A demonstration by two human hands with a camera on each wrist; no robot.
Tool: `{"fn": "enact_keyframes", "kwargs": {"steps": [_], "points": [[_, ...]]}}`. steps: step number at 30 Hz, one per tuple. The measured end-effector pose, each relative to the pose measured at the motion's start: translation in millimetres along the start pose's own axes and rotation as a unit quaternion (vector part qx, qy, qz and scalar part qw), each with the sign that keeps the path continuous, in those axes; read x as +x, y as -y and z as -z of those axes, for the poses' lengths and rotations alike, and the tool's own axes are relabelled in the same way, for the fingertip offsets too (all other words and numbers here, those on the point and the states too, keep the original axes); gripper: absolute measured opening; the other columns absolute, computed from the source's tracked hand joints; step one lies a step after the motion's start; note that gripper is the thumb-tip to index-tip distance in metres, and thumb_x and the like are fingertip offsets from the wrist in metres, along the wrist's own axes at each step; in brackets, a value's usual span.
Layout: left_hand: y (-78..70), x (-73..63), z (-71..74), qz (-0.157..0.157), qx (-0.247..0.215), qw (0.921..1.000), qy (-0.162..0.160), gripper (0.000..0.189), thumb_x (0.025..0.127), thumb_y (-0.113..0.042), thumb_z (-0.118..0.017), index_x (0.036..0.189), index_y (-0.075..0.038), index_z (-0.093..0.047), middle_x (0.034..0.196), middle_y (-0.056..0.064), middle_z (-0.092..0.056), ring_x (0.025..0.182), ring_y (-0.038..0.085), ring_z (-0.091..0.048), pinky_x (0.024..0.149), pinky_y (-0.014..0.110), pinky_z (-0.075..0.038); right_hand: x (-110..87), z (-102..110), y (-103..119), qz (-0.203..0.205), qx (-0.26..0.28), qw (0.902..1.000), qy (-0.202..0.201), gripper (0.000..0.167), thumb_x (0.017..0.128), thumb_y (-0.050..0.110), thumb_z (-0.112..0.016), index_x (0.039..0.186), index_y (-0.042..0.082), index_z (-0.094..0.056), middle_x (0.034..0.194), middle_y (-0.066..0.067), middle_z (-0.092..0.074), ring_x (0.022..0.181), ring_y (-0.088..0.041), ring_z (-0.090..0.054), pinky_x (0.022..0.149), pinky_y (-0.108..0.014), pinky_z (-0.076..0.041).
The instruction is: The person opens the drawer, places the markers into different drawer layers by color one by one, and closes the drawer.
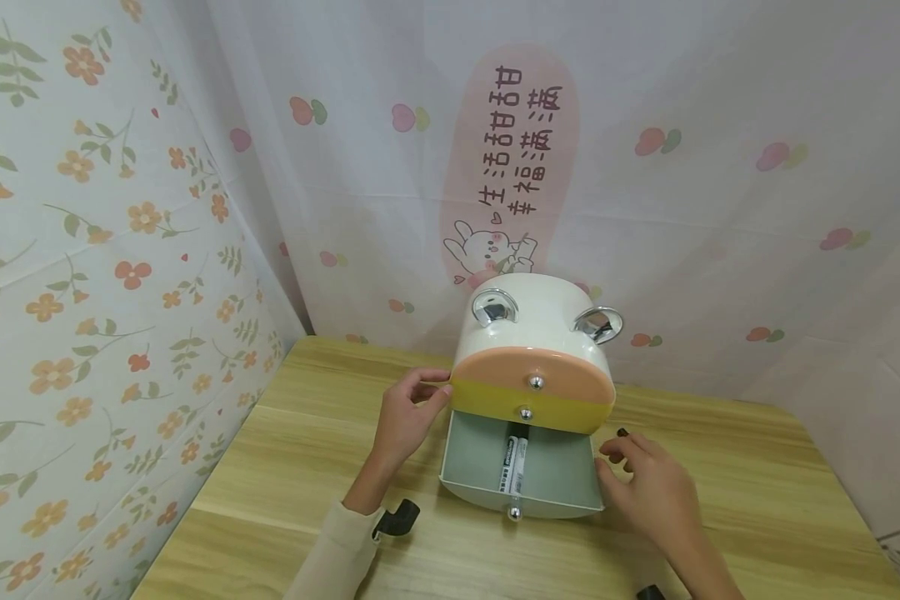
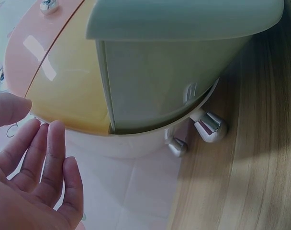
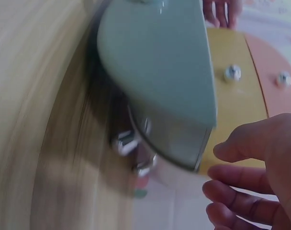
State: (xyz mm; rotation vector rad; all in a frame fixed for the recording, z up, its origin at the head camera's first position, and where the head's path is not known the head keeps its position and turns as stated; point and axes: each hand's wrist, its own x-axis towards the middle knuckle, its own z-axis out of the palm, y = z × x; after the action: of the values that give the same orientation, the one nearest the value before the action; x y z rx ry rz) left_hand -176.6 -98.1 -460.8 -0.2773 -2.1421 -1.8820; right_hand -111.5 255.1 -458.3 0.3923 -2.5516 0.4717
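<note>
A small rounded storage box (image 1: 528,317) with a white shell and chrome ear-like rings stands on the table. Its orange top drawer (image 1: 495,367) and yellow middle drawer (image 1: 487,400) are closed. The pale green bottom drawer (image 1: 562,475) is pulled out, with two white markers (image 1: 513,467) lying side by side in it. My left hand (image 1: 412,412) rests by the box's left edge, fingers loosely bent and fingertips at the shell. Beside the green drawer's right wall is my right hand (image 1: 652,483), with relaxed fingers and nothing seen between thumb and fingers (image 3: 241,177).
The wooden table (image 1: 270,467) extends to both sides of the box. Behind it hangs a pale printed curtain (image 1: 360,167), and a floral cloth (image 1: 112,275) covers the left side. Chrome feet (image 2: 212,127) support the box. A small dark tip (image 1: 622,432) shows behind my right fingers; its kind is unclear.
</note>
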Motion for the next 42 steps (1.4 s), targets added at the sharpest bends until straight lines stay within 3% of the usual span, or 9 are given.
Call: {"fn": "enact_keyframes", "kwargs": {"steps": [4,9,24,32,37,42], "points": [[0.1,0.5,0.2,-0.003,-0.003,1.0,0.001,0.02,0.102,-0.01,-0.079,0.122,-0.01,-0.08,0.12,0.005,-0.078,0.097,0.024,-0.076,0.08,0.03,-0.059,-2.4,1,-19,-0.025,0.016,0.9996,-0.001,0.015,0.082,0.011,-0.09,0.094,0.012,-0.081,0.085,0.006,-0.071,0.071,-0.019,-0.068,0.057,-0.035,-0.05],[0.4,0.6,0.3,-0.004,-0.007,1.0,0.002,0.02,0.102,-0.01,-0.08,0.121,-0.01,-0.08,0.121,0.005,-0.078,0.098,0.026,-0.076,0.079,0.029,-0.059,-8.0,4,-42,-0.078,0.034,0.996,0.026,0.016,0.086,0.012,-0.09,0.099,0.008,-0.081,0.086,0.003,-0.073,0.073,-0.021,-0.069,0.059,-0.034,-0.05],[-0.3,0.3,0.4,-0.001,-0.009,1.0,0.002,0.019,0.101,-0.01,-0.08,0.121,-0.009,-0.08,0.12,0.006,-0.078,0.1,0.035,-0.076,0.078,0.029,-0.059,-27.7,9,-96,-0.207,0.058,0.9704,0.111,0.034,0.095,0.024,-0.087,0.119,0.002,-0.078,0.1,-0.007,-0.078,0.086,-0.026,-0.074,0.069,-0.04,-0.053],[-0.3,0.4,0.4,-0.002,-0.01,1.0,0.001,0.019,0.101,-0.009,-0.08,0.12,-0.009,-0.08,0.119,0.006,-0.078,0.099,0.036,-0.076,0.078,0.029,-0.059,-35.5,9,-114,-0.221,0.052,0.9651,0.13,0.042,0.096,0.031,-0.088,0.12,-0.002,-0.076,0.102,-0.009,-0.078,0.087,-0.025,-0.074,0.067,-0.034,-0.051],[-0.4,0.2,0.3,-0.001,-0.009,1.0,-0.001,0.019,0.101,-0.008,-0.08,0.12,-0.008,-0.08,0.119,0.007,-0.078,0.099,0.036,-0.076,0.078,0.029,-0.058,-39.1,9,-123,-0.235,0.052,0.9579,0.157,0.05,0.097,0.035,-0.087,0.122,-0.006,-0.074,0.105,-0.012,-0.078,0.09,-0.028,-0.074,0.068,-0.036,-0.052],[-1.3,-0.1,0.1,-0.001,-0.01,0.9999,0.001,0.019,0.101,-0.009,-0.08,0.12,-0.009,-0.08,0.12,0.006,-0.078,0.1,0.037,-0.076,0.077,0.029,-0.058,-43.6,8,-130,-0.244,0.046,0.952,0.178,0.053,0.094,0.042,-0.088,0.121,-0.002,-0.077,0.104,-0.007,-0.078,0.093,-0.027,-0.072,0.074,-0.039,-0.051]]}}
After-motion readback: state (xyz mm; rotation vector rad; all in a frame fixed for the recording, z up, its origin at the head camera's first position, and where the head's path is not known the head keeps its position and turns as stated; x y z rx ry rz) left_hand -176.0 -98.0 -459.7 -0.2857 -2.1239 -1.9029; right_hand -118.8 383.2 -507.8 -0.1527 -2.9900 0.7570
